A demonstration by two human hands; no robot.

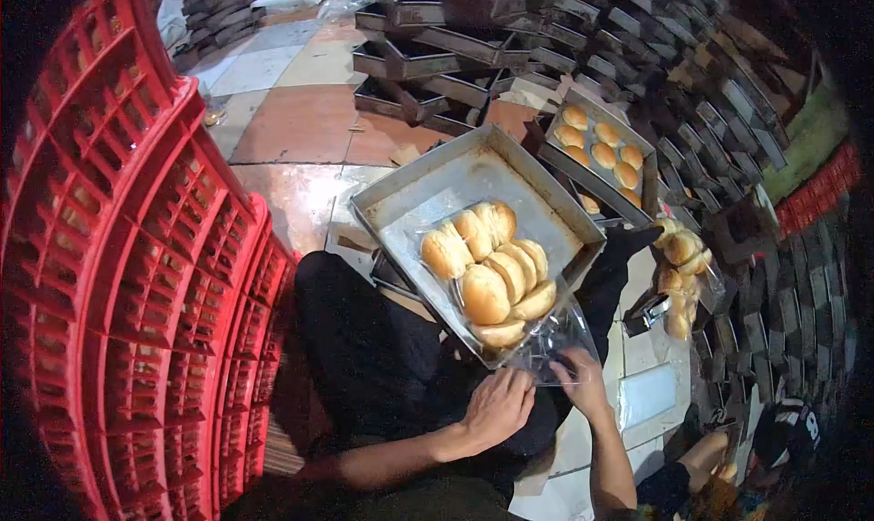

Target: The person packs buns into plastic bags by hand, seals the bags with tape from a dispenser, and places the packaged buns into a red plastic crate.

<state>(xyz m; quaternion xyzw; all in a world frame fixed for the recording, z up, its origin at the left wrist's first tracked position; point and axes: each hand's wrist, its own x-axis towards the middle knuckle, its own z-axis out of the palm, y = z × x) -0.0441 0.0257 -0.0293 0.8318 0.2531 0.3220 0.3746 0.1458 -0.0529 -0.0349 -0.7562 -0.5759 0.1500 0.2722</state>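
On the lap of the seated person, a metal tray (410, 202) is rested, and a clear plastic bag (551, 339) packed with buns (487, 271) is laid across its near half, the open mouth hanging past the near rim. The mouth is taken from both sides: the grip of the left hand (496, 404) is clenched on the plastic with curled fingers, and that of the right hand (583, 380) is pinched on it just beside. Red crates (137, 275) are stacked at the left; a second tray (621, 123) of buns and another filled bag (683, 266) are noted at the right.
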